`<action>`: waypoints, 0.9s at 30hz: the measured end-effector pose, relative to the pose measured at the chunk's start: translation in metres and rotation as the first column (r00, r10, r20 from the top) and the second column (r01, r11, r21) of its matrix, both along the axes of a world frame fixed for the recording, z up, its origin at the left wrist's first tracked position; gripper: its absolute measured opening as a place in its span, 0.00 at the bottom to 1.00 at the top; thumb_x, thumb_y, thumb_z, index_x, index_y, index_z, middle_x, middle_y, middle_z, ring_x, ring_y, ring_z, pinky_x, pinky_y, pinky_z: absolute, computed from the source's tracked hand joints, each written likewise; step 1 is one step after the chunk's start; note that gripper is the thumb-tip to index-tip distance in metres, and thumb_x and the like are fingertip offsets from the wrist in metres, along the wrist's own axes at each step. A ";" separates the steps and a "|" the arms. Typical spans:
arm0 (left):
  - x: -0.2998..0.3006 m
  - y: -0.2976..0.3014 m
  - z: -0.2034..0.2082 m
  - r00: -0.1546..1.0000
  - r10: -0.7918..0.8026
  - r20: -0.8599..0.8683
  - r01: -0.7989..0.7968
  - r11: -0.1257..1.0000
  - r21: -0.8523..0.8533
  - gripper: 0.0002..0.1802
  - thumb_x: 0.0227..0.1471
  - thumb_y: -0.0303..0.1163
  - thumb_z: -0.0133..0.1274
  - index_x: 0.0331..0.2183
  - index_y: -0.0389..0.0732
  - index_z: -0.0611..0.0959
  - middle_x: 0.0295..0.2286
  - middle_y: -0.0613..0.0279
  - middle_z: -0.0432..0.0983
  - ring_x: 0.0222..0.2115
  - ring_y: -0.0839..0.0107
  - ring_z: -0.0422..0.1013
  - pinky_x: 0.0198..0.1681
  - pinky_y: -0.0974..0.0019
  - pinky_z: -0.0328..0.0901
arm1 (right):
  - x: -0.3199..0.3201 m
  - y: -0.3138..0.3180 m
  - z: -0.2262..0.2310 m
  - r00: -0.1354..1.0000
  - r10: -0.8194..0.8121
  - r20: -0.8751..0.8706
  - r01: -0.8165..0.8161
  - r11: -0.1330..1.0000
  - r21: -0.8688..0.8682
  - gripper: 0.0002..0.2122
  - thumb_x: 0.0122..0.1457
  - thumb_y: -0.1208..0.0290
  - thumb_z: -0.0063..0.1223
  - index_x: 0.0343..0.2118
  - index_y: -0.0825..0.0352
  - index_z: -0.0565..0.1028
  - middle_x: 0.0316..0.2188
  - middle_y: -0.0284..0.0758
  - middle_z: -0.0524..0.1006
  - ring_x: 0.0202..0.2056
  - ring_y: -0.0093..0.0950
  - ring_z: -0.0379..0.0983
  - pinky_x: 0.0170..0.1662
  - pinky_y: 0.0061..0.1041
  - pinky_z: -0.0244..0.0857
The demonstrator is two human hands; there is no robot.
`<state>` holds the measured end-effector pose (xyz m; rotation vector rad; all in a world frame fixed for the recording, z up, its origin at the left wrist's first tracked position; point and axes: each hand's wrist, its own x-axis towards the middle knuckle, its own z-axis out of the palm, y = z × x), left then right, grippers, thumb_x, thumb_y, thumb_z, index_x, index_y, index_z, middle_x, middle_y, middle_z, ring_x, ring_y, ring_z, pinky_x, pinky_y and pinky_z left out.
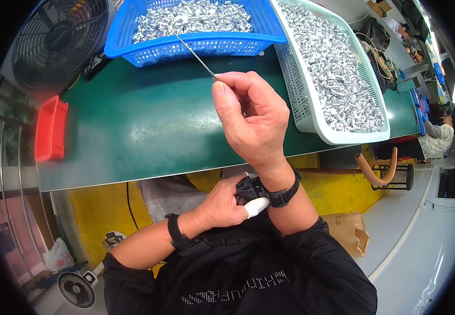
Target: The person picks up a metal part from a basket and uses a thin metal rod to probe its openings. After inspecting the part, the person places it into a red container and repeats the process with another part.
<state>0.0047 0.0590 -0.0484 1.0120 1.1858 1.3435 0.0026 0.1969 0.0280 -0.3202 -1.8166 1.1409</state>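
Observation:
My right hand (256,118) is raised over the near part of the green table. Its thumb and index finger pinch one end of a thin metal rod (197,58). The rod slants up and left, its far tip in front of the blue basket (201,44) of small silvery metal parts. Below, my left hand (222,202) is closed around a small black device (247,189) at my right wrist, beside the black strap (285,197). A white finger cot (257,207) covers one left digit. Some left fingers are hidden behind the device.
A pale green basket (298,107), heaped with similar metal parts, stands right of the blue one on the table (170,126). A red bin (51,128) sits at the left edge, near a large dark fan (57,42). A brown paper bag (348,233) lies right of me. Other people are at far right.

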 end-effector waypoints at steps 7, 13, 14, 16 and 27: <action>0.001 0.000 -0.005 0.999 0.020 -0.039 -0.021 1.000 -0.016 0.21 0.45 0.40 0.66 0.36 0.36 0.78 0.25 0.66 0.75 0.21 0.79 0.66 0.27 0.72 0.64 | -0.001 0.005 -0.003 0.999 0.019 -0.034 -0.022 0.993 -0.116 0.05 0.59 0.81 0.55 0.38 0.74 0.76 0.26 0.24 0.73 0.26 0.09 0.65 0.26 0.10 0.57; -0.006 -0.002 0.001 0.980 -0.054 -0.191 0.046 0.998 -0.044 0.23 0.44 0.42 0.67 0.36 0.38 0.78 0.25 0.67 0.72 0.21 0.78 0.63 0.25 0.72 0.62 | 0.004 0.008 0.006 0.996 0.031 -0.086 -0.058 0.938 -0.340 0.06 0.60 0.77 0.55 0.39 0.73 0.76 0.24 0.24 0.73 0.22 0.09 0.62 0.23 0.11 0.54; -0.008 -0.003 0.002 0.967 -0.081 -0.241 0.072 0.996 -0.045 0.23 0.44 0.42 0.68 0.36 0.38 0.78 0.25 0.67 0.71 0.21 0.78 0.62 0.26 0.72 0.62 | 0.005 0.009 0.008 0.995 0.035 -0.094 -0.071 0.910 -0.409 0.07 0.61 0.76 0.55 0.39 0.73 0.76 0.23 0.24 0.72 0.21 0.10 0.61 0.22 0.11 0.53; -0.012 -0.006 0.005 0.974 -0.102 -0.204 0.096 0.995 -0.034 0.23 0.44 0.42 0.68 0.37 0.38 0.78 0.26 0.67 0.71 0.21 0.79 0.62 0.26 0.72 0.62 | 0.008 0.015 0.009 0.987 0.063 -0.147 -0.129 0.852 -0.507 0.07 0.61 0.76 0.54 0.39 0.73 0.76 0.22 0.24 0.71 0.19 0.10 0.60 0.21 0.12 0.52; -0.064 -0.027 0.034 0.949 0.043 0.313 -0.040 0.999 -0.017 0.22 0.54 0.42 0.60 0.44 0.37 0.76 0.31 0.67 0.69 0.27 0.81 0.62 0.28 0.76 0.61 | 0.000 0.041 -0.020 0.977 0.137 -0.162 -0.210 0.521 -0.827 0.07 0.60 0.74 0.55 0.37 0.72 0.76 0.19 0.24 0.67 0.17 0.12 0.58 0.18 0.13 0.48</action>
